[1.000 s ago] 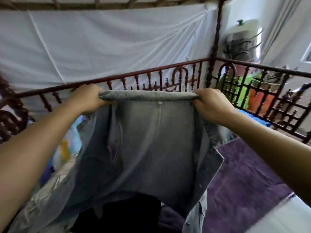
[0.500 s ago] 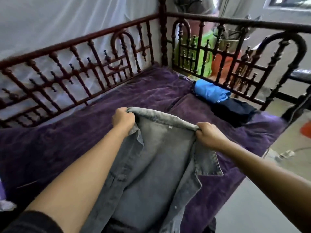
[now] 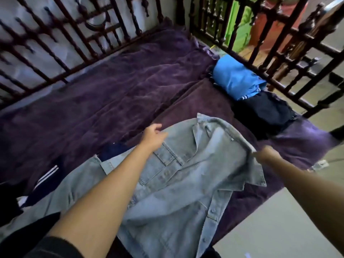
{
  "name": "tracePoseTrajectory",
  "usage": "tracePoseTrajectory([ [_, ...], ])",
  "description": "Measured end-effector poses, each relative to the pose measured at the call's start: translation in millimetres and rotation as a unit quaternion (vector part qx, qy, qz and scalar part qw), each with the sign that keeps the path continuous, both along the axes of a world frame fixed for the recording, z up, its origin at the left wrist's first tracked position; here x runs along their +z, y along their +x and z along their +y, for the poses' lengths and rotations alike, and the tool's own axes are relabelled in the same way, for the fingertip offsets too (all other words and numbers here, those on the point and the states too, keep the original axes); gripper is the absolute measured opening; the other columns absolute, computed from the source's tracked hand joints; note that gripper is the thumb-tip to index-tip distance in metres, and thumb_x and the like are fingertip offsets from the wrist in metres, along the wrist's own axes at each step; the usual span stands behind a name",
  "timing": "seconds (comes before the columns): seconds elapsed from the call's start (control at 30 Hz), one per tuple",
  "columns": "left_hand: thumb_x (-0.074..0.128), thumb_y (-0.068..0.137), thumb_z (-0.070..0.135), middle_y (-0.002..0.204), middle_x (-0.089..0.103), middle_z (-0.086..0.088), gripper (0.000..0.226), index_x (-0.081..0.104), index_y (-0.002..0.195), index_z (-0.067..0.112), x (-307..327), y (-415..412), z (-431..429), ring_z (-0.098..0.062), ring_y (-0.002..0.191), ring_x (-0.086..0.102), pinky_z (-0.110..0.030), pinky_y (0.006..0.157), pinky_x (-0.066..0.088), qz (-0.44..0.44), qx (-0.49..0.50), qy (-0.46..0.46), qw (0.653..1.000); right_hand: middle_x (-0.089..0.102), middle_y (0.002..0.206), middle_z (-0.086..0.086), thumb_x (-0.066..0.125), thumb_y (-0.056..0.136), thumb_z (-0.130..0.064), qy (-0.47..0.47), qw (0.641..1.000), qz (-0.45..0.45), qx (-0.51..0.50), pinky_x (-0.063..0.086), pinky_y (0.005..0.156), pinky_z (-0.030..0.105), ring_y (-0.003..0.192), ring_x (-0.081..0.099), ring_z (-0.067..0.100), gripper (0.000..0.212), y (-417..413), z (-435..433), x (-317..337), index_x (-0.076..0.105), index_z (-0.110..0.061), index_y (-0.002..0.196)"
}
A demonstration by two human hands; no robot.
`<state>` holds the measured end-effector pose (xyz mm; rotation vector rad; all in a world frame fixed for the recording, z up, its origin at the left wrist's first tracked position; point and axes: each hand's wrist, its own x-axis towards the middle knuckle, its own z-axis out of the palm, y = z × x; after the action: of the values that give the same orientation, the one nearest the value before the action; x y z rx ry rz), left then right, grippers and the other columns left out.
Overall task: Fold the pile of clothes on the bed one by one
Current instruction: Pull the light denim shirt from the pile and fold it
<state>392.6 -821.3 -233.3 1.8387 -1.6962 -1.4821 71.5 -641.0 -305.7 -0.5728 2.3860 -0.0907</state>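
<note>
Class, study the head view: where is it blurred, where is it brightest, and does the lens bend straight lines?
Head view: motion blur smears the rail at top left and the right hand; the shirt is sharper; the floor at lower right is brightest, the lower left corner darkest; the rail's bars fan outward, wide-lens distortion.

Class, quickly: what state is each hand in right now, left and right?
Left hand: open, fingers relaxed, on the shirt at its shoulder.
Right hand: blurred at the shirt's collar; cannot tell whether it grips.
</note>
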Motion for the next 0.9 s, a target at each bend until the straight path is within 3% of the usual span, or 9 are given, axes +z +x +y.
tracePoseTrajectory([
  [0.23, 0.062, 0.087, 0.017, 0.103, 0.066, -0.015, 0.015, 0.067, 0.099, 0.010, -85.2, 151.4, 53.5, -0.030, 0.090, 0.061, -0.034, 0.079, 0.048, -0.161, 0.129, 0.125, 0.970, 0.061, 0.114, 0.012, 0.040, 0.098, -0.018, 0.007, 0.990, -0.089, 0.113, 0.042, 0.079, 0.028, 0.114, 0.057, 0.028, 0.028, 75.0, -66.2, -33.6, 0.064, -0.008, 0.107],
  [0.37, 0.064, 0.070, 0.032, 0.074, 0.062, -0.023, 0.026, 0.063, 0.067, 0.006, -147.0, 206.2, 92.5, -0.029, 0.073, 0.061, -0.037, 0.066, 0.046, -0.158, 0.217, 0.193, 0.944, 0.063, 0.113, 0.017, 0.056, 0.094, -0.023, -0.032, 0.990, -0.103, 0.090, 0.047, 0.087, 0.036, 0.092, 0.055, 0.026, 0.037, 125.1, -110.8, -78.8, 0.058, -0.005, 0.126],
  [0.43, 0.070, 0.074, 0.032, 0.088, 0.062, -0.025, 0.027, 0.063, 0.077, 0.006, -184.0, 221.0, 104.0, -0.035, 0.088, 0.064, -0.049, 0.079, 0.052, -0.141, 0.269, 0.227, 0.925, 0.060, 0.119, 0.017, 0.058, 0.092, -0.033, -0.043, 0.993, -0.092, 0.059, 0.047, 0.081, 0.038, 0.094, 0.058, 0.029, 0.049, 136.2, -130.7, -103.3, 0.048, -0.007, 0.133],
  [0.5, 0.076, 0.076, 0.034, 0.118, 0.058, -0.022, 0.057, 0.057, 0.121, 0.004, -216.5, 227.1, 106.4, -0.035, 0.108, 0.059, -0.052, 0.093, 0.050, -0.092, 0.319, 0.244, 0.911, 0.059, 0.116, 0.016, 0.064, 0.087, -0.039, -0.062, 0.994, -0.090, -0.015, 0.047, 0.072, 0.037, 0.093, 0.061, 0.031, 0.059, 137.1, -148.1, -129.8, 0.041, -0.008, 0.132],
  [0.53, 0.076, 0.078, 0.034, 0.132, 0.052, -0.018, 0.072, 0.045, 0.137, 0.006, -230.4, 227.9, 104.8, -0.034, 0.117, 0.054, -0.051, 0.097, 0.048, -0.068, 0.342, 0.231, 0.908, 0.059, 0.107, 0.014, 0.067, 0.084, -0.041, -0.063, 0.991, -0.097, -0.061, 0.049, 0.068, 0.037, 0.088, 0.063, 0.031, 0.059, 136.0, -154.6, -140.3, 0.041, -0.009, 0.127],
  [0.6, 0.077, 0.079, 0.032, 0.136, 0.050, -0.010, 0.075, 0.041, 0.142, 0.012, -248.7, 224.2, 96.9, -0.029, 0.117, 0.054, -0.049, 0.097, 0.048, -0.024, 0.378, 0.192, 0.905, 0.056, 0.081, 0.010, 0.068, 0.083, -0.034, -0.076, 0.984, -0.106, -0.125, 0.050, 0.055, 0.033, 0.067, 0.061, 0.027, 0.041, 132.6, -162.1, -152.7, 0.047, -0.010, 0.108],
  [0.7, 0.075, 0.080, 0.025, 0.096, 0.055, -0.006, 0.036, 0.060, 0.112, 0.014, -247.5, 211.3, 76.3, -0.018, 0.081, 0.053, -0.032, 0.071, 0.048, -0.001, 0.388, 0.117, 0.914, 0.054, 0.064, 0.007, 0.059, 0.087, -0.015, -0.161, 0.962, -0.131, -0.179, 0.039, 0.039, 0.021, 0.040, 0.052, 0.014, 0.012, 131.1, -167.3, -149.6, 0.054, -0.010, 0.078],
  [0.77, 0.071, 0.082, 0.017, 0.072, 0.044, -0.009, 0.017, 0.056, 0.078, 0.009, -236.9, 210.9, 60.4, -0.017, 0.064, 0.037, -0.031, 0.058, 0.032, -0.010, 0.387, 0.019, 0.922, 0.057, 0.063, 0.005, 0.057, 0.088, -0.016, -0.224, 0.943, -0.126, -0.210, 0.040, 0.042, 0.022, 0.038, 0.054, 0.007, 0.018, 130.8, -167.0, -130.0, 0.054, -0.014, 0.070],
  [0.9, 0.062, 0.086, 0.015, 0.060, 0.048, -0.008, 0.024, 0.049, 0.067, 0.007, -225.8, 242.1, 52.8, -0.022, 0.056, 0.041, -0.032, 0.051, 0.036, -0.102, 0.387, -0.064, 0.914, 0.061, 0.067, 0.003, 0.057, 0.087, -0.024, -0.266, 0.926, -0.086, -0.254, 0.044, 0.051, 0.027, 0.055, 0.058, 0.013, 0.016, 131.0, -136.3, -100.9, 0.058, -0.015, 0.074],
])
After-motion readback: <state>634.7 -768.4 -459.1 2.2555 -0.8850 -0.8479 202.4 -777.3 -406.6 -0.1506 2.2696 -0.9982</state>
